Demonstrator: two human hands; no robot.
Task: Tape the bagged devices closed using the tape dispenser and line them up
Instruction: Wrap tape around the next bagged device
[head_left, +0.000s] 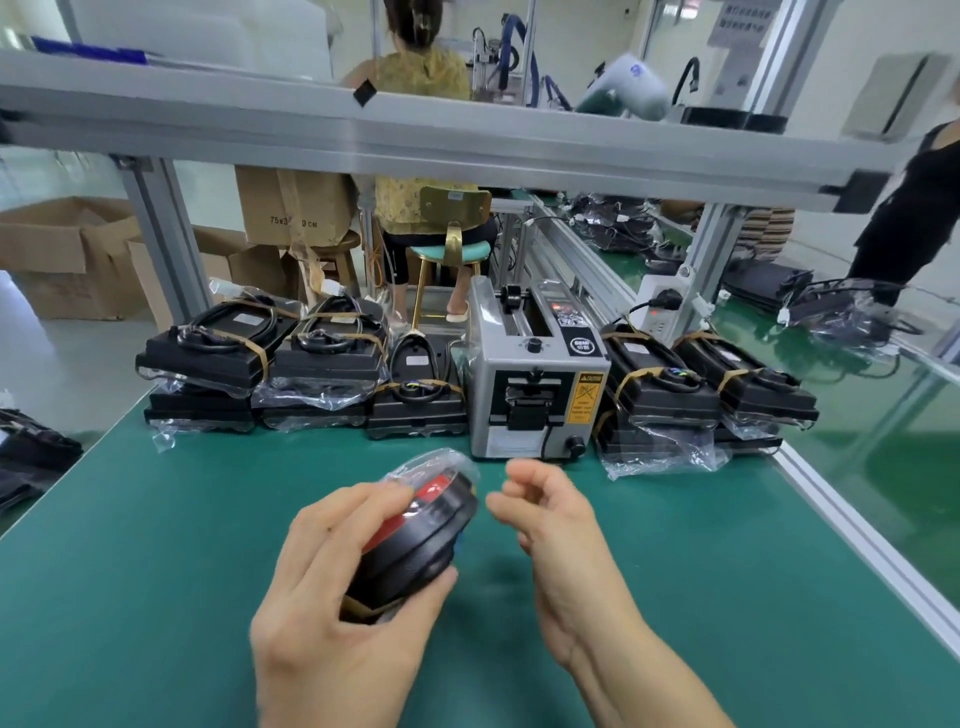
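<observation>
Nearest the camera, above the green bench (156, 519), the left hand (332, 597) clamps a bagged device (415, 530) while the right hand (550, 525) hovers loosely curled and empty, so fetching tape from the tape dispenser (530, 384) behind seems next.

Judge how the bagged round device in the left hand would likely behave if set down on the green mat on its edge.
The bagged round device looks rigid and disc-shaped, so on edge it would probably roll or tip flat. Its clear plastic bag sits loose and glossy, so it may slide within the left hand. The right hand is off it, apparently pinching tape, so one hand alone steadies it.
</observation>
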